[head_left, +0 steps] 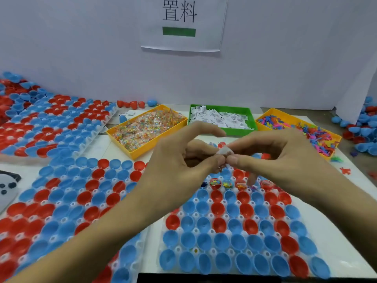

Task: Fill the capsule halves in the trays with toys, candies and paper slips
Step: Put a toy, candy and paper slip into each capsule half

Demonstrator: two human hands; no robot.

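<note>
Head: small white crumpled paper slip (pixel 224 150)

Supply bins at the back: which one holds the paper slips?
The green plastic bin, middle of the three, filled with white printed slips. The two yellow bins flanking it hold wrapped candies and small coloured toys.
</note>
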